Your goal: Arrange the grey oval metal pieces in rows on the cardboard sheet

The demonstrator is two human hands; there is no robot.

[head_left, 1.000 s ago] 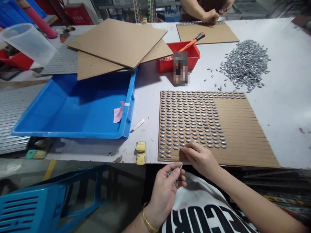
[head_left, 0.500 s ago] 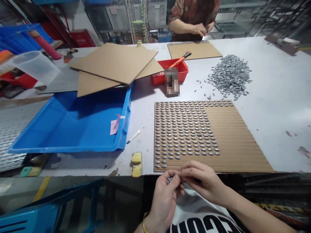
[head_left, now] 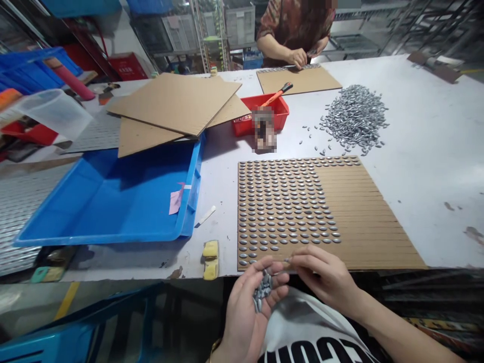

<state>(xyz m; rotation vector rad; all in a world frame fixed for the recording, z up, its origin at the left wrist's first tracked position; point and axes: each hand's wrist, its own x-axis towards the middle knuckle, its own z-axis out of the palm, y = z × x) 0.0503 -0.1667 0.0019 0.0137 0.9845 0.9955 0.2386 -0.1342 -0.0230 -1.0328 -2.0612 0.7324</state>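
Note:
In my cupped left hand (head_left: 245,307) lies a handful of small grey spindle-shaped metal pieces (head_left: 264,287). The fingers curl up around them at the front edge of the table. Just to its right, my right hand (head_left: 325,275) pinches one such piece (head_left: 286,260) between thumb and fingertips. Both hands are over the near edge of a ridged cardboard sheet (head_left: 366,217). Rows of the same metal pieces (head_left: 280,201) cover the sheet's left part and run along its far edge. The nearest rows are shorter, and partly hidden behind my hands.
A heap of metal pieces (head_left: 355,118) lies beyond the sheet. To the left stand a blue tray (head_left: 113,232), stacked cardboard (head_left: 181,101) and a red bin (head_left: 282,118) holding an orange-handled tool. Across the table, a co-worker (head_left: 291,45) handles another sheet (head_left: 302,80).
My left hand has turned palm up and opened out, showing the pieces in it. My right hand has drawn slightly apart from it with one piece. The co-worker's hand has lowered to their sheet.

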